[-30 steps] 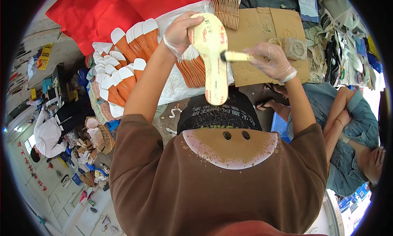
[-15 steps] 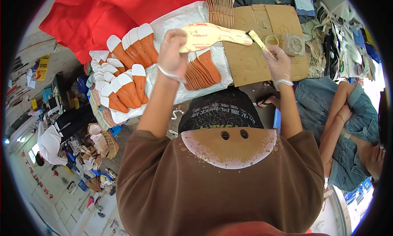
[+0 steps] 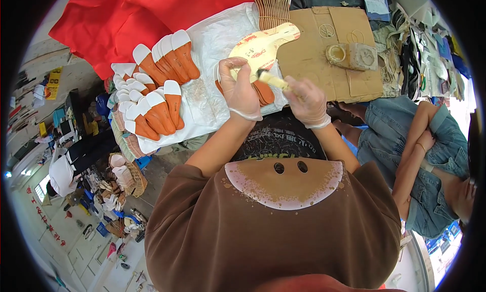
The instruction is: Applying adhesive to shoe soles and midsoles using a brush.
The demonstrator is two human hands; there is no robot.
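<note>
My gloved left hand [image 3: 239, 91] is closed on the edge of a pale yellow insole [image 3: 262, 50] with red print, tilted above the table's near side. In my gloved right hand [image 3: 307, 103] is a small brush [image 3: 274, 80] with a cream handle and dark bristles. Its bristles are at the insole's near edge, close to my left fingers; whether they touch I cannot tell. Under the insole, a partly hidden row of orange-brown insoles [image 3: 264, 93] lies on a white sheet [image 3: 202, 102].
To the left, several orange-brown insoles with white ends [image 3: 174, 54] overlap. A tape roll and a crusted tub [image 3: 362, 56] rest on cardboard [image 3: 309, 54]. More insoles stand stacked [image 3: 272, 6] at the back. A seated person in denim [image 3: 405, 150] is close on the right.
The insole has turned, its narrow end now pointing up and right. My left hand has come right and nearer; my right hand has moved left and nearer, bringing the brush to the insole's near edge.
</note>
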